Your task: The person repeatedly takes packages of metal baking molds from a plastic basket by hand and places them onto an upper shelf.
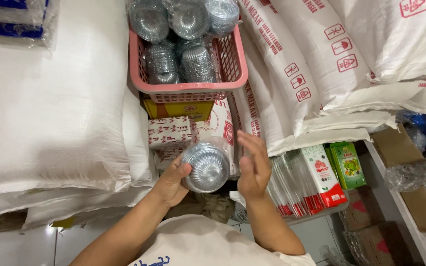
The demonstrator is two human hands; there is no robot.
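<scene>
foil cup stack in hand below the basket

the left hand (171,183) clasps a wrapped stack of foil cups (206,167), just below the pink basket (188,91) holding more such stacks. the right hand (253,170) hovers open beside it, gripping nothing. placing it likely needs a lift to the basket's rim.

— Item one, the top?
— A pale cream shirt (208,244), short-sleeved, plain weave, soft folds over the chest. One sleeve hem shows near the right elbow.
— Markings?
— Dark blue stitched scrollwork low on the front, partly cut off by the frame edge.
— Arms?
— Both forearms bare from the elbow down. Left hand (172,183) and right hand (253,170): no rings, no watch, no gloves visible. Nails short.
</scene>
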